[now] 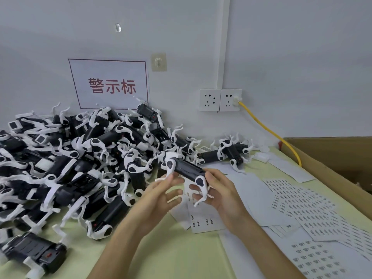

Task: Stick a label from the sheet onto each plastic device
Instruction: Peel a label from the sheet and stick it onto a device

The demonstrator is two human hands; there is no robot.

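Holding one device [187, 172] above mid-table, we are gripping its ends, left hand [161, 191] and right hand [218, 190] fingers curled round it. Its visible face is looking unlabelled; the pile [80, 158] at left and full sheets [302, 208] at right suggest most work is lying ahead.

The wall sign [109, 84] reads "警示标" in red; print on the label sheets [302, 206] is illegible.

Single head-worn wide-angle view, facing forward and down at close range. The left hand [161, 196] and right hand [218, 192] hold one device [187, 170] near frame centre. The table [181, 250] spreads below the grip and to both sides, and the wall [281, 57] fills the upper half beyond it.
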